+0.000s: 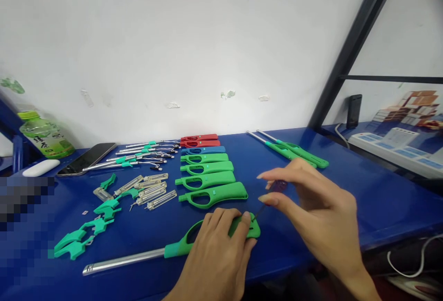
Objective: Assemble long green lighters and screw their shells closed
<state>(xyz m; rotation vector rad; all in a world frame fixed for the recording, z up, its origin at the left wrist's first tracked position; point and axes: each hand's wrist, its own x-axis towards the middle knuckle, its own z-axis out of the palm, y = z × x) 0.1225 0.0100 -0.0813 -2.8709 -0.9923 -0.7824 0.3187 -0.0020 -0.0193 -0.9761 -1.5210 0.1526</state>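
Observation:
A green gas lighter (183, 244) with a long metal barrel lies on the blue table. My left hand (221, 250) presses its handle flat, fingers closed over it. Above the handle's end, my right hand (311, 209) pinches the dark purple handle of a small screwdriver (278, 186) between thumb and fingers. The thin shaft slants down to the lighter's end, where its tip appears to touch near a small hole. Just beyond lies a row of green handle shells (224, 192), with a blue shell (207, 150) and red shells (204, 143) farther back.
Clear fuel tanks (162, 200) and teal triggers (74, 248) lie loose on the left. Metal barrels with wires (117, 162) sit behind them. Two green lighters (301, 152) rest at the back right. A phone (86, 159) and bottle (44, 135) stand near the wall.

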